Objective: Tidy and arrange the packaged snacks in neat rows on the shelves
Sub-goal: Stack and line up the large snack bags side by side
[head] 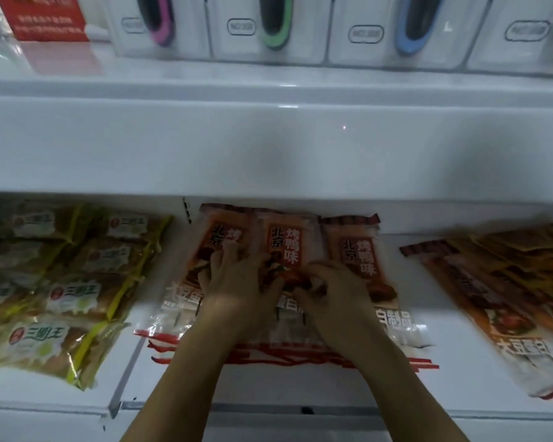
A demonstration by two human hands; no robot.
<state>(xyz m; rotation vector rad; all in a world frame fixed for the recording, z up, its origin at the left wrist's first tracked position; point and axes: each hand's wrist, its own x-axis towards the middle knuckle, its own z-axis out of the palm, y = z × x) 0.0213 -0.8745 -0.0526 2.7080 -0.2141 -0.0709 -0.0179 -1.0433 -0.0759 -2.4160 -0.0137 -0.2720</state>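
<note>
Both hands are working on the red packs (288,250) in the middle of the shelf (268,387); three of these are lying side by side, overlapping a little, with more red edges fanning out beneath at the front, so this stack is only partly squared. The left hand (233,275) is pressing on the packs with fingers spread and fairly straight; the right hand (336,285) is resting on them with fingers curled toward the middle pack, though blur is hiding whether it is actually pinching it (I cannot tell). To the left, the yellow packs (61,291) are sitting in rough overlapping rows, seemingly close to tidy. To the right, the orange packs (505,298) are lying slanted and splayed, well apart from the red ones; these are looking like the main work left.
</note>
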